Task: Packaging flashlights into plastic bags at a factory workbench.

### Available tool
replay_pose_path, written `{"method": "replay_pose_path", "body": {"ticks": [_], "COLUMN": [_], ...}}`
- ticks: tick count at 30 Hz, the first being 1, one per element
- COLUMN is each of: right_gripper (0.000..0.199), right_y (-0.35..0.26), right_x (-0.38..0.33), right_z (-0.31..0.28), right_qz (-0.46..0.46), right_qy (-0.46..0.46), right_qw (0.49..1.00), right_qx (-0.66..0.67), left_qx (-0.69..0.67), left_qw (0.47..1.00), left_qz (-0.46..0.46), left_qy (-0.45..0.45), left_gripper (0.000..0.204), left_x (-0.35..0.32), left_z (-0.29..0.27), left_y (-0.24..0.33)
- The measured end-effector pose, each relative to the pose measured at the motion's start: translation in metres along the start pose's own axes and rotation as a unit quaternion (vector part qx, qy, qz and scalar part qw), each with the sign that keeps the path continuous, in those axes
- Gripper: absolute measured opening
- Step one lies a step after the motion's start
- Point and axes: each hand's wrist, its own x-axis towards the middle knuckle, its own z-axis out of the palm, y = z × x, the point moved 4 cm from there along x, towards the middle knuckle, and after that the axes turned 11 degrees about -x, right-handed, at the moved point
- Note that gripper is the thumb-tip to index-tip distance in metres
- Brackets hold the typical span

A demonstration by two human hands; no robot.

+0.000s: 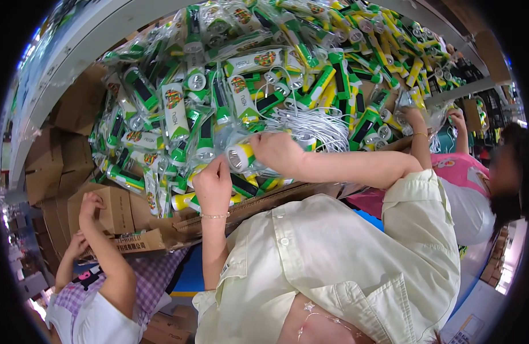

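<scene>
My right hand point(279, 152) grips the green-and-yellow plastic flashlight point(241, 156); my left hand point(214, 183), just below, pinches its clear wrapper—I'd keep that pinch firm.

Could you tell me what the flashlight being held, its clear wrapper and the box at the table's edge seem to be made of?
The flashlight, between the left hand and right hand, looks like glossy yellow and green plastic, with a shiny, mirror-like head. Its wrapper appears to be thin clear film: it crinkles and glints. The box is matte brown cardboard, with folded flaps.
</scene>
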Motion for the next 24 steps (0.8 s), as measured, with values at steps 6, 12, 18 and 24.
{"method": "replay_pose_path", "body": {"ticks": [6,12,18,24], "right_gripper": [0.025,0.022,0.009,0.011], "right_y": [-0.017,-0.026,0.075,0.146], "right_x": [0.007,0.019,0.093,0.117], "right_z": [0.004,0.013,-0.017,0.093], "right_qz": [-0.057,0.045,-0.147,0.069], "right_qy": [-0.180,-0.141,-0.064,-0.011], "right_qw": [0.982,0.980,0.983,0.990], "right_qx": [0.025,-0.135,0.084,-0.121], "left_qx": [0.052,0.013,-0.052,-0.064], "left_qw": [0.998,0.999,0.990,0.994], "left_qz": [0.031,0.028,-0.132,-0.089], "left_qy": [0.006,0.012,0.003,-0.006], "left_gripper": [0.015,0.015,0.017,0.019], "left_x": [-0.013,-0.010,-0.019,-0.014], "left_z": [0.017,0.024,0.029,0.031], "left_y": [0.004,-0.005,-0.062,-0.075]}}
